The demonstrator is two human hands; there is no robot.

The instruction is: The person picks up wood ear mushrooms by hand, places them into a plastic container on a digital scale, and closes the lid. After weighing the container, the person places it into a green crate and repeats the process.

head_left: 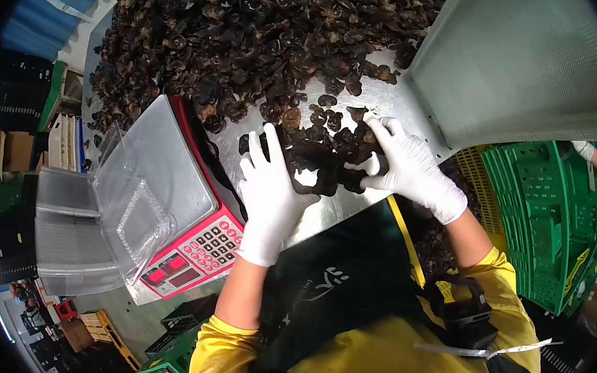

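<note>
Both my hands wear white gloves and rest at a small cluster of dark wood ear mushrooms (316,152) on the metal table (332,208). My left hand (269,194) is at the cluster's left side, its fingers apart and thumb toward the pieces. On the other side, my right hand (411,169) has its fingers spread and curved around the edge of the cluster, touching some pieces. Neither hand visibly grips a piece, though some fingertips are partly hidden. Beyond them lies a large heap of wood ear mushrooms (255,38).
Left of my hands stands a red and white weighing scale (191,252), with clear plastic containers (137,225) on and beside it. A grey panel (518,71) rises at the right. Green crates (533,216) and a yellow crate (482,186) stand below it.
</note>
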